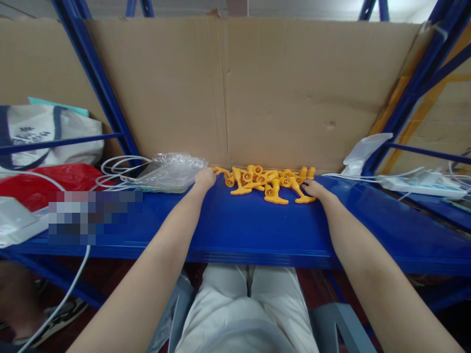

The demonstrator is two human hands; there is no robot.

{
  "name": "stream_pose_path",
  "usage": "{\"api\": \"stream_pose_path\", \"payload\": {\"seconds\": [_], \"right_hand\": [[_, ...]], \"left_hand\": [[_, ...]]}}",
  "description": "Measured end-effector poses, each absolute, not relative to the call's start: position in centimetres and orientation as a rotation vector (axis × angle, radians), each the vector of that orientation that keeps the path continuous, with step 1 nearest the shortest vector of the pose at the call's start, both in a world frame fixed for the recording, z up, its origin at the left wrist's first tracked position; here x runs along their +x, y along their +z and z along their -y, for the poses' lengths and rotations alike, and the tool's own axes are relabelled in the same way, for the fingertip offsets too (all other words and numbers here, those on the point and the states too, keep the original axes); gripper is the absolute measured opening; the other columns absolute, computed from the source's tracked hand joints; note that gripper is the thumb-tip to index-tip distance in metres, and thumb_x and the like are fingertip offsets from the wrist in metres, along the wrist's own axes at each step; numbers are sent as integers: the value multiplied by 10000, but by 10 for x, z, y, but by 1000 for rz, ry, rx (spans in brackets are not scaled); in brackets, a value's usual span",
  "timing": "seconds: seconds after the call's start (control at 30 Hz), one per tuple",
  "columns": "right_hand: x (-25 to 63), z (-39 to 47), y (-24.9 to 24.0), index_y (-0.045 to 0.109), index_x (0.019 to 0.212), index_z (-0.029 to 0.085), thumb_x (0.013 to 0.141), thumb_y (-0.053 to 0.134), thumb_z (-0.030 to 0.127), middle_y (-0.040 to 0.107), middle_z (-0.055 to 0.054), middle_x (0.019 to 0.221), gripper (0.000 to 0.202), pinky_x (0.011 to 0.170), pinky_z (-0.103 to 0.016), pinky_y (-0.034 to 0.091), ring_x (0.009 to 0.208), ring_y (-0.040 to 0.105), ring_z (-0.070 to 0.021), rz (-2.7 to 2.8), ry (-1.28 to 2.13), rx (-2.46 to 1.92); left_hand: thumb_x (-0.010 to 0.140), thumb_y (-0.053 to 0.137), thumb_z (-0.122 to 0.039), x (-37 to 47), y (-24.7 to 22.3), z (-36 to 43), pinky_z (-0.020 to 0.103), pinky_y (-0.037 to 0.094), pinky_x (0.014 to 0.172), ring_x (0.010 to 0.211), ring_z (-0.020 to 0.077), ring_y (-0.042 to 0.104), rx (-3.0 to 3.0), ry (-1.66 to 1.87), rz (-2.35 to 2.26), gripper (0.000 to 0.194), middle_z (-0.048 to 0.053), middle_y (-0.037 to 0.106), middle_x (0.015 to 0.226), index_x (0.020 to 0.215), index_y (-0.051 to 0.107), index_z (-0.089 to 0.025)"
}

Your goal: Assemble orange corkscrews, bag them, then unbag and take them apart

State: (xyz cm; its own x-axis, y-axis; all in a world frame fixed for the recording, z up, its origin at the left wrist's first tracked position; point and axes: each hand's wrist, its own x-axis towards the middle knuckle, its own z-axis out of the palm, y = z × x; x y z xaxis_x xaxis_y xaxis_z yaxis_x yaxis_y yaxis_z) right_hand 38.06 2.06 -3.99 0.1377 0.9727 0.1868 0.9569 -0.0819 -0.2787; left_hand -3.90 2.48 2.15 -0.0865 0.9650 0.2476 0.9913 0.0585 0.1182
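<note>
And here we are at the blue worktop (pixel 257 230), both arms stretched forward, a hand at each end of the heap of yellow T-handled pieces (pixel 276 186); the heap lies between the two sets of fingers, a jumble with some open round ends facing us and several crossbars pointing to the near side; the step in hand looks to me like handling this pile from both flanks; any next move, I'd judge, calls for care, since the pieces overlap and one tugged handle could drag its neighbours along.

To the fingers, then: the left hand (pixel 206 179) is at the pile's left end, a yellow piece right by its fingertips; whether they are open or closed on it I cannot tell from here; the right hand (pixel 312 189) has its fingertips against the rightmost pieces, bent a little, though grip or mere touch I can't make out; just left of the left fingers sits a clear plastic-wrapped bundle (pixel 169 174); beyond both hands rises the cardboard panel (pixel 287 88).
</note>
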Motion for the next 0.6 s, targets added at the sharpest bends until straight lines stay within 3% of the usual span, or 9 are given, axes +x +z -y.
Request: {"api": "stream_pose_path", "payload": {"seconds": [0.37,0.6], "right_hand": [[377,-19,-38,627,1348,246,938,485,315,619,-112,1396,439,1114,-505,384,1294,563,-309,1806,126,-2128],[378,-19,-38,634,1345,231,929,486,296,621,-127,1390,446,1107,-518,390,1289,566,-316,1794,128,-2121]], "left_hand": [[971,456,-318,-36,12,-42,380,521,957,1198,311,642,-2041,-355,2239,396,181,668,1305,1243,685,-142],[919,533,-275,-33,22,-34,316,516,958,1207,288,640,-2128,-283,2248,422,173,657,1331,1296,649,-127]]}}
